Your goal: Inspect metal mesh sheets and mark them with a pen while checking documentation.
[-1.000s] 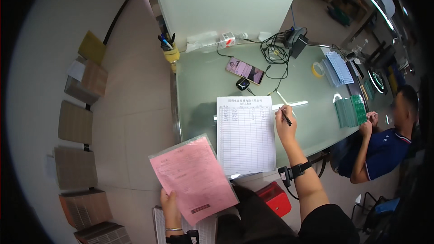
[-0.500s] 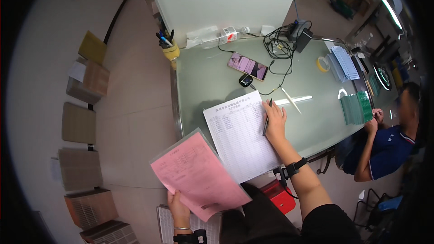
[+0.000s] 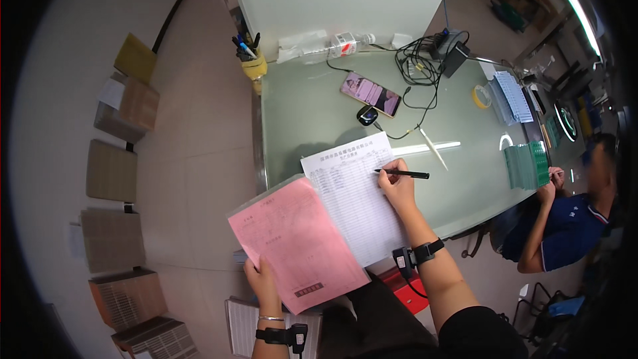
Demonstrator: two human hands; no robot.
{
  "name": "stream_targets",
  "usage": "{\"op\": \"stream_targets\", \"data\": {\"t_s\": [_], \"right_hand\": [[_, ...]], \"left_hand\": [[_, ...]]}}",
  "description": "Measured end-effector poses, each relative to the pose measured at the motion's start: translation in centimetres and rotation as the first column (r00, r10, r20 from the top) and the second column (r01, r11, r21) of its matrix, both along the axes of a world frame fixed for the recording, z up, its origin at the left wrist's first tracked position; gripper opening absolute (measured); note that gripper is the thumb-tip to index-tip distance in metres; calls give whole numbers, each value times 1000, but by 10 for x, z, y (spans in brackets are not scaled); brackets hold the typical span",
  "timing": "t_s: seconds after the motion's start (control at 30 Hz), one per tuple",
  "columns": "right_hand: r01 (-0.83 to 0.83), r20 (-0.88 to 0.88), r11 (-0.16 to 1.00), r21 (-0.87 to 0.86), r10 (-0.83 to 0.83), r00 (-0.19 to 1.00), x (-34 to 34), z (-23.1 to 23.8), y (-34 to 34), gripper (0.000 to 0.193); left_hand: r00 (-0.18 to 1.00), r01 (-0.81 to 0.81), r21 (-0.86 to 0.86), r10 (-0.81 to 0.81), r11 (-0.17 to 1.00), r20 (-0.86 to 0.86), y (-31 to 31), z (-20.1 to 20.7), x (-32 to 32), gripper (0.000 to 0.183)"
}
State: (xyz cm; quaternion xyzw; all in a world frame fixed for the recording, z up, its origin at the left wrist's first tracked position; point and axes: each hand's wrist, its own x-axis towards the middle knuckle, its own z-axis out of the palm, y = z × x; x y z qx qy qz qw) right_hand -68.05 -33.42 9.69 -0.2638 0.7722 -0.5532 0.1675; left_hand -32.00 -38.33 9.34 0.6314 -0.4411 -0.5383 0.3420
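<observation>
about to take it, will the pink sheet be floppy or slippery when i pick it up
The pink sheet is probably light, since it looks thin and the left hand holds it near one corner. It may bend somewhat, but seems stiff enough to lie nearly flat. Its clear sleeve looks smooth, so it could be slippery.
</observation>
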Motion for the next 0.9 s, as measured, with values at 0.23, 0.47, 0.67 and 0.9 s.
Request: {"op": "stream_targets", "data": {"t_s": [0.23,0.47,0.67,0.9], "right_hand": [[55,-122,998,12,-53,991,0,-14,2,17],[4,-98,999,47,1,995,1,-12,2,17],[-7,-168,997,73,19,986,2,-8,-2,16],[-19,-223,998,62,33,974,0,-11,0,17]], "left_hand": [[913,16,-237,83,971,400,-9,-12,-48,31],[776,54,-309,155,950,611,-4,-1,-59,31],[779,46,-291,149,956,609,-5,-2,-59,29],[769,62,-334,169,941,617,-4,-4,-60,29]]}}
